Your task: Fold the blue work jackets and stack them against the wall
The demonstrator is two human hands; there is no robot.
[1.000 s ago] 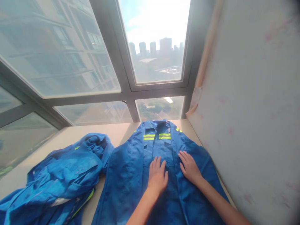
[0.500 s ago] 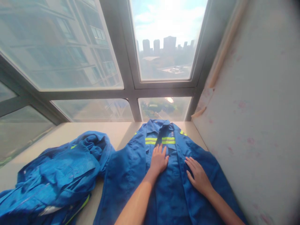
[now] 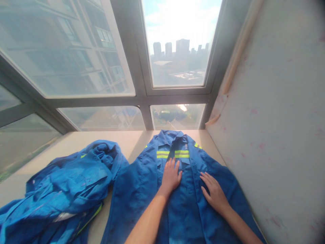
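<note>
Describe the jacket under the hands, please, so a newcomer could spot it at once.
Below the window frame runs a pale ledge. Beside the wall lies the blue jacket, collar toward the glass. Unlike the crumpled blue garment to the left, it is spread out, yellow chest stripes showing.

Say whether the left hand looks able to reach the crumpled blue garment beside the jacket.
Probably yes: the left hand rests open on the spread jacket, seemingly gripping nothing, with nothing upright between it and the crumpled garment.
</note>
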